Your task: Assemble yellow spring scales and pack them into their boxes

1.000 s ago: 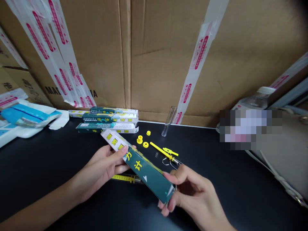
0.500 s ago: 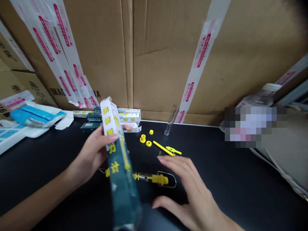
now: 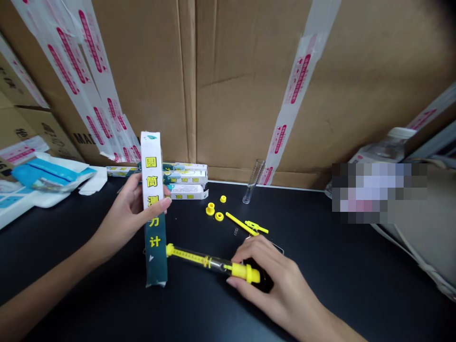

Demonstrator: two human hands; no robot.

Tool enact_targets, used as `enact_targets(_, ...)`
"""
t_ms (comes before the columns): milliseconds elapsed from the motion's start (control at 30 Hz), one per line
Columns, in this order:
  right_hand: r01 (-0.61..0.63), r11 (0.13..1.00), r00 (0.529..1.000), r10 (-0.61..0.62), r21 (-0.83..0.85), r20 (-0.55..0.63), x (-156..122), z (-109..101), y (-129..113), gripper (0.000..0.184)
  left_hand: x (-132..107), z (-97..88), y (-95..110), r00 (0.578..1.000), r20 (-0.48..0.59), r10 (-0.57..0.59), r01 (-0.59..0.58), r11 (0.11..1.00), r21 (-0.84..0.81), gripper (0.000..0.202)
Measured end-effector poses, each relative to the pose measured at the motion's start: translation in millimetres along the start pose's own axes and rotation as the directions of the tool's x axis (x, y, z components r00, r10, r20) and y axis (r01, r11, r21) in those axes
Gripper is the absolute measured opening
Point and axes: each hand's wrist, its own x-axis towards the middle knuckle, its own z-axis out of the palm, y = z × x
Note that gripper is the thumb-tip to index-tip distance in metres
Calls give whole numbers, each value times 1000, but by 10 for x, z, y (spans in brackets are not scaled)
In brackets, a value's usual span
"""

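Observation:
My left hand is closed around a narrow green-and-white carton with yellow lettering. It stands upright before me, its lower end near or on the tabletop; I cannot tell which. To its right lies a tubular spring scale, clear with yellow ends and a printed scale inside. My right hand has its thumb and fingers around the scale's right yellow cap. The carton hides the scale's far left tip, and my fingers cover part of the hook at the right.
Loose yellow parts, a yellow rod and a small spring lie beyond my right hand. A clear tube stands behind them. Similar cartons are stacked at the cardboard wall. A bottle is at right, a blue packet at left.
My left hand has tipped the carton upright and shifted it left. My right hand has closed on the spring scale's right end, and the scale has moved slightly right.

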Motion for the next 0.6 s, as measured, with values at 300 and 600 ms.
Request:
enact_targets(300,-309,623,888,459,718,-17,100,-252,41,20,-47,-107,-164,961,277,23,-107,950,293,59)
enact_targets(600,-84,490,782,573,868,-247,201,-507,128,23,54,-288,-102,870,492,38,-400,639,657,52)
